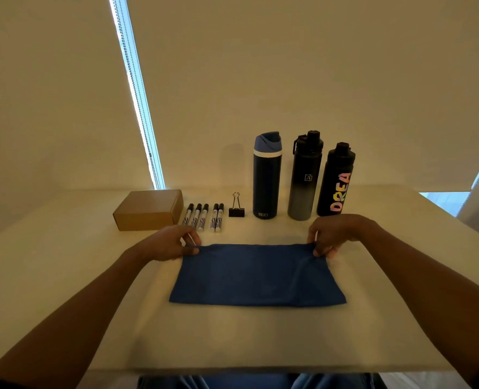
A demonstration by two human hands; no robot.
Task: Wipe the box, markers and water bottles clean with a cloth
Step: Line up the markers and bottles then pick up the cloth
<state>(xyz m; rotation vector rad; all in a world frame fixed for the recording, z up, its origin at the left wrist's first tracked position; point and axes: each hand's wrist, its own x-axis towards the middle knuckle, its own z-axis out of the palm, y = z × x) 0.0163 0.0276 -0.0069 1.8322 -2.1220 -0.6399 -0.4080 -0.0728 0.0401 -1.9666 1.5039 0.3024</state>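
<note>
Between left hand (173, 244) and right hand (332, 234), each pinching a corner, the cloth (258, 276) lies flat; beyond, box (148, 210), markers (203, 217), bottles (305, 181) seemingly await wiping.

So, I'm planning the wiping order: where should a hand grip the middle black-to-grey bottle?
Probably wrap the black-to-grey bottle round its upper body, from the front: it stands upright, with the blue-lidded bottle and lettered bottle close on either side.
</note>
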